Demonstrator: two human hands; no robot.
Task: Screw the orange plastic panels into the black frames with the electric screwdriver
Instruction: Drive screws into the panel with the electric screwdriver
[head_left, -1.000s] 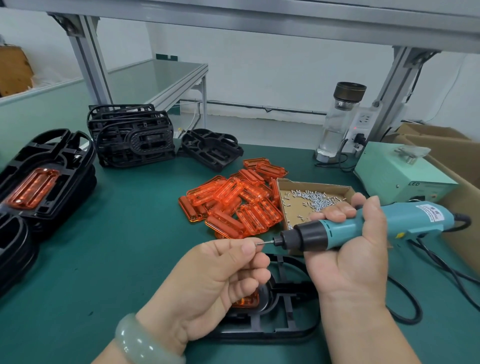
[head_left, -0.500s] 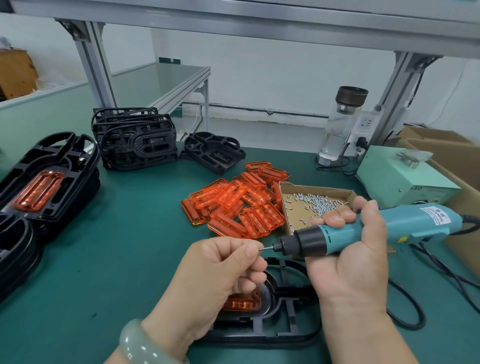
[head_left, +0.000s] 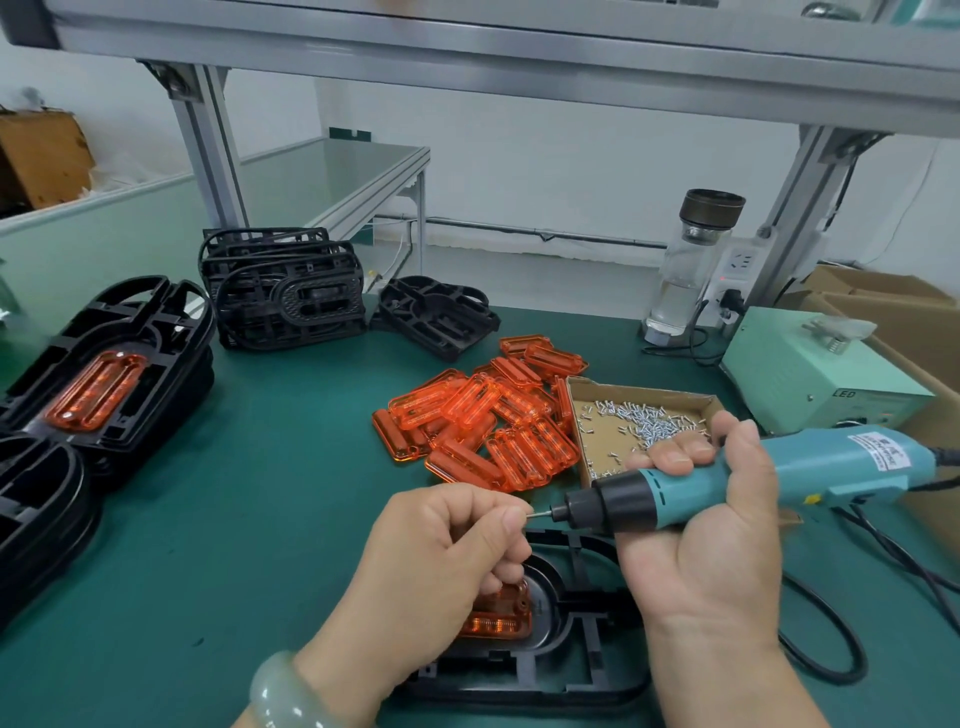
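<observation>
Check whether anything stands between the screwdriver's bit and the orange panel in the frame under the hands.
Yes: the left hand. Its fingers pinch at the bit tip of the electric screwdriver, and the hand covers much of the orange panel seated in the black frame below. The right hand holds the tool roughly level.

Your green bench (head_left: 249, 519) carries, right in front of you, one black frame (head_left: 571, 670) lying flat; behind it a loose pile of orange panels (head_left: 483, 421) spreads out, touching the left wall of a cardboard tray (head_left: 644, 391); a black cable (head_left: 831, 649) loops on the mat to your right. To your left stands a stack of frames (head_left: 156, 332), orange showing in its top one; at the rear sit a taller stack (head_left: 283, 288), a low heap of frames (head_left: 436, 317) beside it, a glass bottle (head_left: 685, 270) and a pale green box (head_left: 810, 374).
</observation>
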